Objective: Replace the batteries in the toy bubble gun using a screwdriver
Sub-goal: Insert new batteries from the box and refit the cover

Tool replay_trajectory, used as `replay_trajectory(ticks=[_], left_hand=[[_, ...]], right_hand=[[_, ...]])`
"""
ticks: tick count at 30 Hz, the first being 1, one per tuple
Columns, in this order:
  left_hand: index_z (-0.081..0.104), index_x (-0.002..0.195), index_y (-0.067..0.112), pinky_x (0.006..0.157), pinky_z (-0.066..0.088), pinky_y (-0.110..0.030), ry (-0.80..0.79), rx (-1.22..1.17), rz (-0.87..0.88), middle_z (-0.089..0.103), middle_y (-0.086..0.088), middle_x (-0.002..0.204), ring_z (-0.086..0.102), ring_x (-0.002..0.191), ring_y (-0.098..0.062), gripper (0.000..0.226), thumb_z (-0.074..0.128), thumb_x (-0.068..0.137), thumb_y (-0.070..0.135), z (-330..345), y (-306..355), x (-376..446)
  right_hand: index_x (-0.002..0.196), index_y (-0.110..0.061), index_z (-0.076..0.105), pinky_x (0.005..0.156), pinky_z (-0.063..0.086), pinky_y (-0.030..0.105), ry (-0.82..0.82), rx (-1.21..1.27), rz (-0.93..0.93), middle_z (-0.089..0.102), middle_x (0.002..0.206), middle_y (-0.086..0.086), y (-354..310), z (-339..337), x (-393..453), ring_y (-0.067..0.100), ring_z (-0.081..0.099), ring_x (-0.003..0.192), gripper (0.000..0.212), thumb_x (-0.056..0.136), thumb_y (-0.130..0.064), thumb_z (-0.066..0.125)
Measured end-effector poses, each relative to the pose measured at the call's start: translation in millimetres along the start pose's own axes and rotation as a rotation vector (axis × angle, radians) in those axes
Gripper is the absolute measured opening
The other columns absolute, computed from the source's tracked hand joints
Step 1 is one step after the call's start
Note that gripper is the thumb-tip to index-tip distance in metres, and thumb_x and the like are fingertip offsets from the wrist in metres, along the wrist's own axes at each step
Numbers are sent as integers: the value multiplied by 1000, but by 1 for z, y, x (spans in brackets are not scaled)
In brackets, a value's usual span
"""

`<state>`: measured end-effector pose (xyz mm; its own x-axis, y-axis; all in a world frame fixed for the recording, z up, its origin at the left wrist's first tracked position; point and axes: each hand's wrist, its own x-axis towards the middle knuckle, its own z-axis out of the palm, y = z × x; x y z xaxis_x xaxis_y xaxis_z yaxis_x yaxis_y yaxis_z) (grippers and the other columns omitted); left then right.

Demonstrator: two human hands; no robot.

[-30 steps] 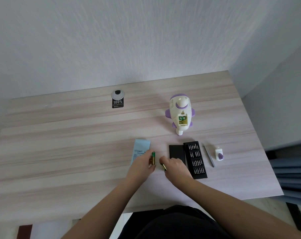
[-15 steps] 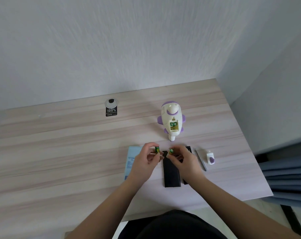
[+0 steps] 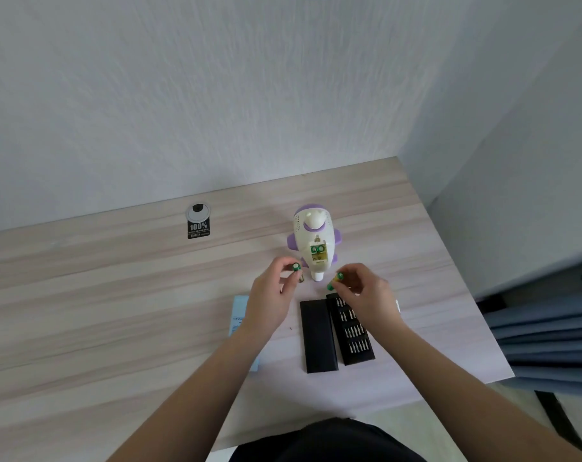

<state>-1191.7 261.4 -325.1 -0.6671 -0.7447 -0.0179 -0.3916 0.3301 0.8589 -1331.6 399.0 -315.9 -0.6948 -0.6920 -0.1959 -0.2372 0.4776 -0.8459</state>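
The bubble gun (image 3: 314,243) is lying mid-table with its battery bay uncovered and green cells showing inside. I'm pinching one battery (image 3: 296,267) in my left hand (image 3: 272,296) and another battery (image 3: 335,282) in my right hand (image 3: 366,296), just short of it. The swap looks unfinished to me, and the cover isn't back on yet. The bit case (image 3: 350,328) is sitting nearby.
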Motion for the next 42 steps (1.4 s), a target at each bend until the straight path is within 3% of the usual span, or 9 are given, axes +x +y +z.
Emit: replay_trajectory(ticks=[9, 12, 15, 19, 23, 27, 32, 42], left_hand=[[68, 104, 12, 74, 45, -11, 21, 123, 228, 70, 2, 94, 62, 80, -9, 21, 73, 83, 10, 5, 13, 41], [69, 102, 12, 75, 50, -27, 19, 167, 266, 70, 2, 94, 65, 84, -13, 21, 73, 82, 10, 9, 13, 48], [69, 102, 13, 72, 52, -34, 4, 220, 289, 70, 2, 92, 65, 83, -15, 21, 72, 82, 13, 13, 9, 48], [69, 97, 12, 63, 53, -34, 7, 316, 379, 68, 1, 85, 63, 72, -20, 22, 76, 77, 9, 16, 8, 44], [69, 94, 12, 58, 53, -32, 28, 370, 366, 68, 0, 81, 63, 69, -22, 21, 78, 75, 11, 18, 5, 44], [69, 91, 11, 58, 52, -31, 26, 406, 365, 67, 1, 79, 62, 68, -22, 21, 80, 73, 10, 19, 5, 46], [69, 86, 12, 63, 49, -27, 39, 462, 376, 64, 1, 83, 60, 76, -20, 19, 81, 71, 12, 23, 5, 48], [67, 86, 12, 64, 52, -35, -8, 486, 322, 58, 0, 83, 56, 76, -21, 17, 78, 74, 16, 29, 1, 55]], right_hand=[[109, -13, 61, 79, 54, 23, 89, -126, -243, 71, 96, -4, -6, 0, 31, 7, 67, 88, 21, 89, -18, 66], [106, -8, 61, 67, 57, 37, 153, -286, -441, 72, 91, 2, -5, 2, 38, 19, 70, 80, 20, 88, -15, 67], [99, -7, 60, 52, 55, 38, 190, -365, -528, 71, 81, 4, 0, 6, 45, 25, 68, 67, 17, 86, -16, 67], [97, -12, 55, 48, 53, 37, 186, -365, -559, 69, 78, 4, 7, 10, 48, 24, 66, 62, 18, 90, -28, 53], [95, -8, 59, 49, 53, 36, 186, -370, -543, 69, 78, 3, 7, 12, 49, 23, 66, 63, 14, 85, -15, 66], [94, -10, 59, 47, 51, 36, 177, -392, -529, 67, 74, 4, 8, 16, 53, 26, 63, 60, 15, 87, -23, 57], [90, -10, 68, 50, 47, 29, 226, -490, -558, 65, 73, 2, 3, 18, 54, 25, 59, 63, 23, 70, -3, 79], [93, -14, 70, 56, 50, 32, 205, -532, -545, 66, 80, 0, 9, 22, 60, 24, 60, 67, 26, 70, -7, 79]])
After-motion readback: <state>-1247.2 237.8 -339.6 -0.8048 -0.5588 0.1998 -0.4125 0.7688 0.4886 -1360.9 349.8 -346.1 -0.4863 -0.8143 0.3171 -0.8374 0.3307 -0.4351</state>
